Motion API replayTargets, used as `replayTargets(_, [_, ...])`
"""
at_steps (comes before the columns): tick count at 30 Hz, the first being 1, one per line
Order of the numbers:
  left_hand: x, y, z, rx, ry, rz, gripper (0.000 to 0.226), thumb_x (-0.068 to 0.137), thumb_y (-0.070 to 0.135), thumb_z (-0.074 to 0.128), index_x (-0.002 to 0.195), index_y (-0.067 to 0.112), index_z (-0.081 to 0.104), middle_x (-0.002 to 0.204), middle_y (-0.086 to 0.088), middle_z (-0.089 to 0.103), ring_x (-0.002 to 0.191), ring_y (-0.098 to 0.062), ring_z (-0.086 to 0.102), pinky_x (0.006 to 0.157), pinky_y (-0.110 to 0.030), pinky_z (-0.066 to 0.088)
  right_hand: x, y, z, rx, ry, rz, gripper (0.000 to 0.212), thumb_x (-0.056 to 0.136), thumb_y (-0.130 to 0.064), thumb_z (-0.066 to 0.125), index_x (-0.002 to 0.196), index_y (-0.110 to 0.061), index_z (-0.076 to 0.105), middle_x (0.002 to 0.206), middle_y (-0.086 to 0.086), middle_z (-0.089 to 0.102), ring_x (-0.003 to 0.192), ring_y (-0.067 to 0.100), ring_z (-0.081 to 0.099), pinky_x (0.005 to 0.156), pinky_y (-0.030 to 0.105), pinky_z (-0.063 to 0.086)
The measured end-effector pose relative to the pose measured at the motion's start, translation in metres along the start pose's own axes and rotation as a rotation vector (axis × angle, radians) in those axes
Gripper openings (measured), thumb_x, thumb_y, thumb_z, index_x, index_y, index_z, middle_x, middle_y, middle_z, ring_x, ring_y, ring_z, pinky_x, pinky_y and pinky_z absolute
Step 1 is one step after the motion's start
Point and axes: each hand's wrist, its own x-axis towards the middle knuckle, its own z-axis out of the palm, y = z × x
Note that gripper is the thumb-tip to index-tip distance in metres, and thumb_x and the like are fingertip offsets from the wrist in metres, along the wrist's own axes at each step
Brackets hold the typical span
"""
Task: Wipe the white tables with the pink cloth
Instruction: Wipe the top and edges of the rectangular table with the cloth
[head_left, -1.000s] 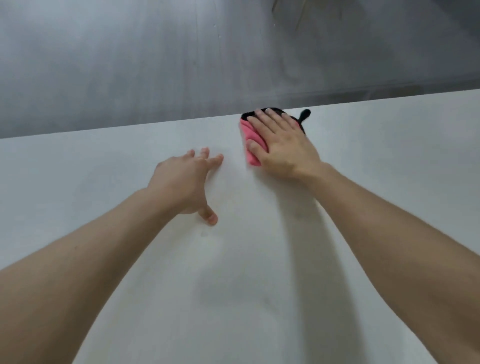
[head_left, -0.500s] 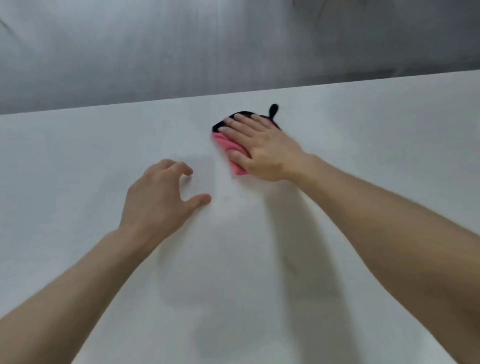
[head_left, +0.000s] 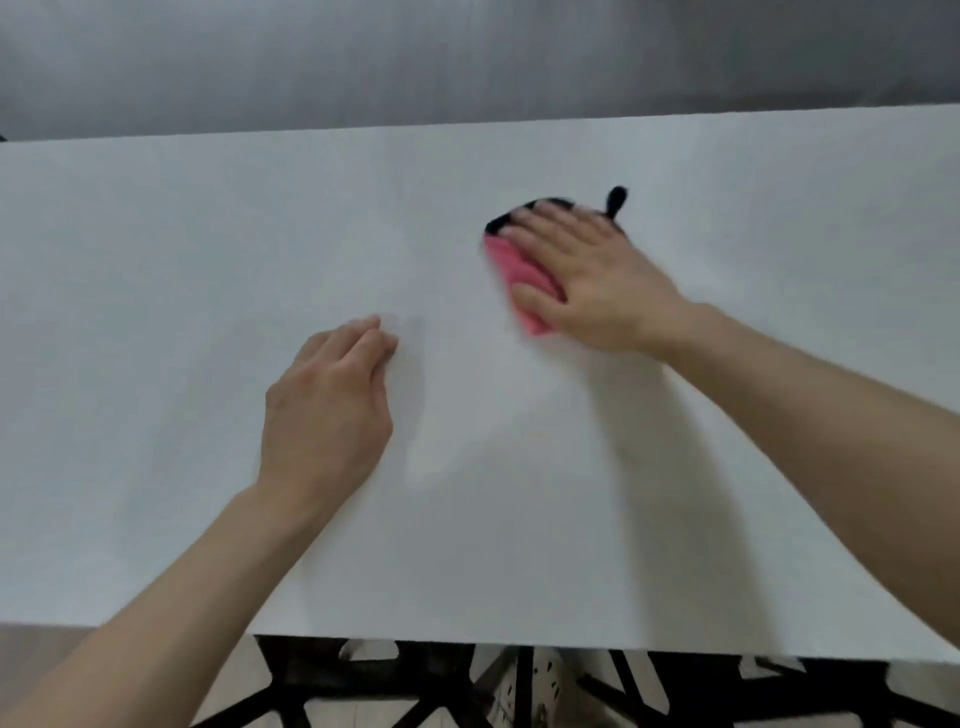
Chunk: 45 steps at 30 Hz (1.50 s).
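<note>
The white table (head_left: 182, 291) fills most of the view. A pink cloth (head_left: 514, 265) with a black edge and a black loop lies flat on it, right of centre. My right hand (head_left: 587, 275) presses down on the cloth with straight, spread fingers, covering most of it. My left hand (head_left: 327, 405) rests on the bare tabletop to the left and nearer to me, its fingers loosely bent and holding nothing.
Beyond the table's far edge runs a grey floor (head_left: 467, 57). Below the near edge, a black frame (head_left: 395, 686) and a pale floor show.
My right hand has drawn the cloth back from the far edge toward me. My left hand has pulled back too and its fingers have bent. The table's near edge has come into view.
</note>
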Motion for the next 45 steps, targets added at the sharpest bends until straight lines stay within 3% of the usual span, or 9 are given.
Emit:
replayTargets(4, [-0.001,-0.003,0.005,-0.001,0.012,-0.014,0.028,0.103,0.005,0.061,0.124,0.019,0.074,0.14,0.005,0.071,0.125,-0.028,0.065,0.086,-0.048,0.06,0.031,0.029,-0.002,0.039,0.106,0.528,0.079,0.103,-0.057,0.018,0.17,-0.016,0.027,0.178,0.01,0.023,0.165,0.028,0.016,0.134,0.049,0.005])
replayTargets(7, [-0.004,-0.005,0.004,-0.033,-0.02,-0.014,0.033,0.103,0.002,0.059,0.129,0.018,0.072,0.146,0.004,0.068,0.134,-0.027,0.062,0.099,-0.048,0.057,-0.019,-0.085,0.02,0.013,0.187,0.219,0.07,0.106,-0.046,0.024,0.162,-0.01,0.043,0.168,0.018,0.041,0.159,0.038,0.033,0.13,0.054,0.019])
replayTargets(11, [-0.01,-0.005,-0.002,-0.088,-0.064,-0.012,0.025,0.107,0.013,0.059,0.129,0.016,0.071,0.146,0.0,0.067,0.14,-0.025,0.059,0.111,-0.045,0.051,-0.113,-0.122,0.022,0.073,0.009,-0.276,0.068,0.111,-0.057,0.035,0.172,-0.026,0.026,0.18,-0.002,0.016,0.168,0.019,0.006,0.136,0.043,0.001])
replayTargets(18, [-0.053,0.009,-0.013,-0.096,0.028,-0.036,0.021,0.102,0.03,0.072,0.088,0.017,0.065,0.099,0.005,0.068,0.097,-0.02,0.064,0.081,-0.039,0.053,-0.083,-0.019,0.016,0.046,0.174,0.644,0.081,0.102,-0.058,0.019,0.17,-0.014,0.027,0.178,0.013,0.021,0.166,0.031,0.014,0.134,0.052,0.004])
replayTargets(23, [-0.069,0.035,-0.01,-0.1,0.065,-0.019,0.035,0.109,0.035,0.064,0.082,0.013,0.07,0.092,0.003,0.068,0.09,-0.023,0.062,0.074,-0.042,0.05,-0.152,-0.168,0.038,0.129,0.086,0.019,0.067,0.113,-0.052,0.022,0.171,-0.019,0.025,0.18,0.005,0.015,0.168,0.024,0.003,0.135,0.048,0.001])
replayTargets(26, [-0.071,0.063,-0.003,-0.122,0.057,0.012,0.033,0.111,0.034,0.06,0.09,0.011,0.072,0.099,0.0,0.069,0.096,-0.024,0.063,0.077,-0.043,0.051,-0.209,-0.102,0.029,0.109,0.042,0.023,0.07,0.11,-0.062,0.028,0.172,-0.03,0.02,0.181,-0.005,0.01,0.167,0.014,-0.001,0.136,0.044,-0.001])
replayTargets(32, [-0.087,0.133,0.023,-0.181,-0.007,0.154,0.015,0.108,0.015,0.059,0.101,0.009,0.071,0.106,-0.003,0.068,0.101,-0.027,0.062,0.086,-0.045,0.052,-0.269,0.01,0.025,0.011,0.207,0.878,0.077,0.106,-0.057,0.02,0.171,-0.016,0.027,0.179,0.011,0.02,0.166,0.029,0.014,0.135,0.051,0.005])
replayTargets(40, [-0.09,0.227,0.034,-0.234,-0.067,0.271,0.024,0.108,0.012,0.053,0.122,0.017,0.072,0.122,0.001,0.069,0.12,-0.022,0.06,0.099,-0.036,0.045,-0.299,-0.047,0.03,0.134,0.114,0.292,0.071,0.108,-0.059,0.021,0.171,-0.026,0.026,0.18,-0.003,0.015,0.168,0.016,0.003,0.135,0.043,-0.001])
replayTargets(45, [-0.094,0.268,0.044,-0.204,-0.173,0.364,0.029,0.112,0.021,0.051,0.136,0.019,0.068,0.136,0.003,0.066,0.134,-0.02,0.055,0.109,-0.04,0.044,-0.383,0.089,0.022,0.025,0.206,0.876,0.078,0.104,-0.063,0.019,0.171,-0.023,0.027,0.18,0.002,0.02,0.167,0.022,0.011,0.135,0.046,0.002])
